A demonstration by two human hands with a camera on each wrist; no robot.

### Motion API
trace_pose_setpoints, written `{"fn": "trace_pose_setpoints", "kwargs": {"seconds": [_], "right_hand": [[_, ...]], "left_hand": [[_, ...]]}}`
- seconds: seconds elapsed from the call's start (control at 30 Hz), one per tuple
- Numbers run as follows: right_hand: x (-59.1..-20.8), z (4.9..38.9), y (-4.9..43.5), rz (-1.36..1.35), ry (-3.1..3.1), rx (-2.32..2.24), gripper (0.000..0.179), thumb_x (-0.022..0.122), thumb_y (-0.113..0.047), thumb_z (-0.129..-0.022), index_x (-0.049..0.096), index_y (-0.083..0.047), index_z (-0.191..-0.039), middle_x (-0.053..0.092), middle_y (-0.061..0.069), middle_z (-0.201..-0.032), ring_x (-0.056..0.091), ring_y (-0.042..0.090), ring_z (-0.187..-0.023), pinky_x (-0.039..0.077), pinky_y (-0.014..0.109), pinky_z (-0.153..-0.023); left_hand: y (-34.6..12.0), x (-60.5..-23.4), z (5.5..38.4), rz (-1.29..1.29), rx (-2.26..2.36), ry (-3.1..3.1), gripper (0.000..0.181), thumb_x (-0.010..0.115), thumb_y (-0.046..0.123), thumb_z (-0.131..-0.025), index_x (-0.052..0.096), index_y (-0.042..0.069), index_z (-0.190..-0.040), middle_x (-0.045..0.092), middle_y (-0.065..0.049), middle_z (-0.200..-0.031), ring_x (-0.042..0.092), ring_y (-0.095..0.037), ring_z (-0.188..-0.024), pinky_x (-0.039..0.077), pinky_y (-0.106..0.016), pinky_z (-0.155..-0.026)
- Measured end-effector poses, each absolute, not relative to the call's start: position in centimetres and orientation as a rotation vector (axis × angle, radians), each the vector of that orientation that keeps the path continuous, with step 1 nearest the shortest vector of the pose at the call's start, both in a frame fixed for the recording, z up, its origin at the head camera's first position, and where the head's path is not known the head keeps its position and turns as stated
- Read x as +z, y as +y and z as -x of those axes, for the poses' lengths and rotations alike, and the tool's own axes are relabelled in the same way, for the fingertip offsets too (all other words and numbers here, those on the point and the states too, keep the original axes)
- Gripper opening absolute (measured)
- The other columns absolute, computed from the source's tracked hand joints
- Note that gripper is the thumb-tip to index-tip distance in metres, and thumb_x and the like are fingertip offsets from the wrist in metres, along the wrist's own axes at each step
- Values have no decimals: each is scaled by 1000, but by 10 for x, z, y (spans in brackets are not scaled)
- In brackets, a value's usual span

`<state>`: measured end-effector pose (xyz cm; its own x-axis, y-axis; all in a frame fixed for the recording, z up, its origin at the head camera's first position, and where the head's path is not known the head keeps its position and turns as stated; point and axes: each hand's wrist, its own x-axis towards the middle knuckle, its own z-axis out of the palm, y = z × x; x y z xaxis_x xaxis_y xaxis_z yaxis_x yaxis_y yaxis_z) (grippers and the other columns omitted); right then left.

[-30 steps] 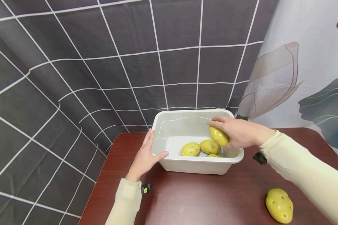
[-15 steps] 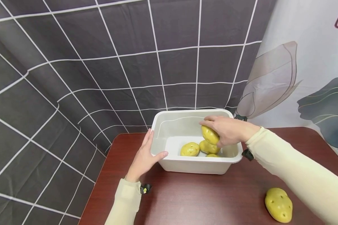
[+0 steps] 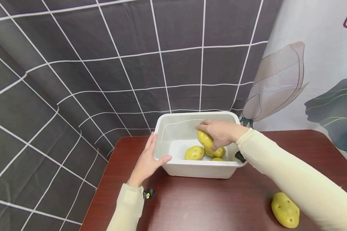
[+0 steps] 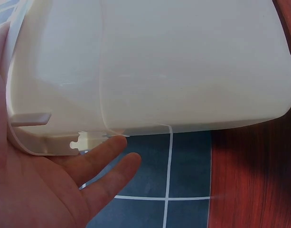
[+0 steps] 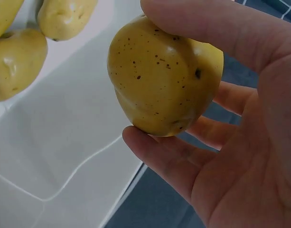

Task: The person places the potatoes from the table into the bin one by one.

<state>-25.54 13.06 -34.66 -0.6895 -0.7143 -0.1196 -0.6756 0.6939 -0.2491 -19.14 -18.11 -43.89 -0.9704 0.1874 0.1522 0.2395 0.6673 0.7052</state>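
Note:
My right hand (image 3: 223,132) grips a yellow potato (image 3: 204,138) over the inside of a white plastic bin (image 3: 196,170). In the right wrist view, thumb and fingers wrap round this speckled potato (image 5: 159,80). Three more potatoes show on the bin floor: one at the left (image 3: 194,153), one partly behind the held potato (image 3: 217,151), and one mostly hidden by the front wall (image 3: 218,159). My left hand (image 3: 146,164) rests at the bin's left front corner, its thumb over the rim. In the left wrist view its extended fingers (image 4: 112,173) lie along the bin's outside.
Another potato (image 3: 285,210) lies on the reddish-brown table (image 3: 202,202) at the front right, partly covered by the right sleeve. Dark grid-patterned cloth (image 3: 127,73) hangs behind and left of the table. A pale printed curtain (image 3: 329,57) hangs at the right.
My right hand has moved left over the bin with the potato, from near its right wall towards the middle. The left hand stays at the corner.

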Motion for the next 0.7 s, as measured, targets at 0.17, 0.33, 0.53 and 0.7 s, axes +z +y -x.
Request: {"fn": "trace_pose_setpoints", "kwargs": {"seconds": [0.17,0.33,0.53,0.7], "right_hand": [[-348,261,124,1061,2689,-254,91,87,-11,-67,45,2,-147,51,21,-140,59,28,-106,51,45,-94],[-352,263,120,1033,2663,-188,92,88,-12,-66,45,1,-147,51,19,-139,58,26,-104,51,44,-94],[-354,263,120,997,2642,-145,93,90,-15,-65,47,0,-145,54,16,-133,58,24,-102,51,44,-94],[-354,261,123,975,2619,-153,91,91,-17,-67,48,2,-145,56,18,-131,59,26,-105,50,45,-97]], "left_hand": [[-182,-439,193,343,-1206,-2815,104,75,57,-83,21,16,-162,11,10,-168,29,-24,-148,33,-54,-114],[-182,-440,193,347,-1203,-2817,104,75,58,-84,20,15,-162,10,11,-167,29,-23,-148,32,-53,-114],[-182,-439,191,359,-1210,-2800,105,77,55,-83,21,13,-162,11,8,-168,29,-25,-148,32,-53,-114],[-181,-439,191,369,-1218,-2794,105,77,54,-83,20,12,-162,10,7,-168,29,-25,-148,31,-54,-114]]}}
